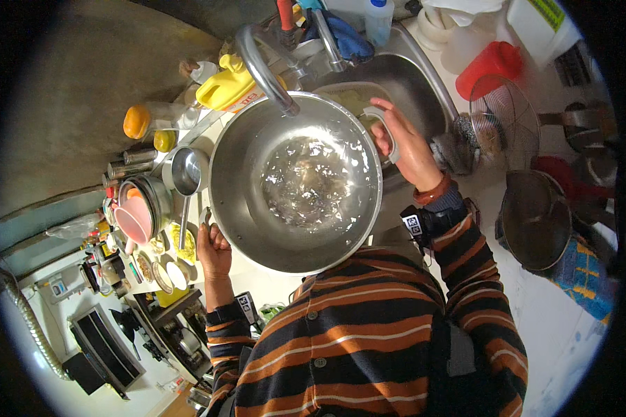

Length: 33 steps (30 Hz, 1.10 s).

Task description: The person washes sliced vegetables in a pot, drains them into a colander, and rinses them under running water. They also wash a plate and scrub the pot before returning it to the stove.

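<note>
A large metal pot with rippling water in its bottom is held in front of my body, partly over the sink. The curved chrome faucet reaches over the pot's far rim. My left hand is closed on the pot's left handle. At the right side, my right hand is at the other, grey loop handle; its fingers pass through the loop and the thumb side lies outside. Part of a translucent basin shows behind the pot, inside the sink.
Left of the pot stand a metal ladle, stacked bowls with a pink dipper and plates of food. A yellow jug is behind the pot. At right are a red pitcher, a wire strainer and a dark pot.
</note>
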### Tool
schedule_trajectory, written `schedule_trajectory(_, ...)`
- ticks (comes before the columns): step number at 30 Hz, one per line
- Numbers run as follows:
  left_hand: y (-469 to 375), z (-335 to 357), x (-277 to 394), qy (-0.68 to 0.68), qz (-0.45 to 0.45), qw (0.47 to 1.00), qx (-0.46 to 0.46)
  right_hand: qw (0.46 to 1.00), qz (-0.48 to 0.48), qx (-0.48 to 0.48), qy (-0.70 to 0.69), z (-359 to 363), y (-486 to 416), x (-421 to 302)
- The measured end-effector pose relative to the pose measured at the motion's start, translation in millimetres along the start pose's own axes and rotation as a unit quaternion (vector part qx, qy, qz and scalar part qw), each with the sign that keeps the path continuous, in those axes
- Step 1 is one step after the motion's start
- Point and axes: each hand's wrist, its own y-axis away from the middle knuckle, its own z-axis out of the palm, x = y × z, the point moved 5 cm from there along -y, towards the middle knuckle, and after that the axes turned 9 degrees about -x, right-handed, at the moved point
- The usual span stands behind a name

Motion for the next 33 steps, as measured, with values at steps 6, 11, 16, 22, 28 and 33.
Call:
schedule_trajectory(6,-5.0,11.3,18.8,-0.099,0.048,0.994,0.008,0.999,0.004,0.041,0.02,6.9,6.8,2.4)
schedule_trajectory(11,-19.9,42.7,78.4,-0.13,0.058,0.988,-0.061,0.984,0.0,0.042,0.171,12.8,21.0,6.1)
schedule_trajectory(16,-23.9,72.2,133.8,-0.201,0.029,0.979,-0.022,0.965,0.061,0.052,0.25,16.6,44.6,42.2)
schedule_trajectory(22,-47.5,107.2,152.3,-0.223,-0.035,0.974,-0.036,0.951,0.11,0.059,0.281,6.6,57.8,90.2)
schedule_trajectory(28,-73.6,111.7,146.2,-0.217,-0.084,0.972,-0.011,0.946,0.159,0.049,0.279,1.6,61.8,110.8)
schedule_trajectory(33,-91.3,122.1,138.9,-0.214,-0.116,0.97,-0.01,0.949,0.188,0.033,0.25,-1.7,53.6,117.7)
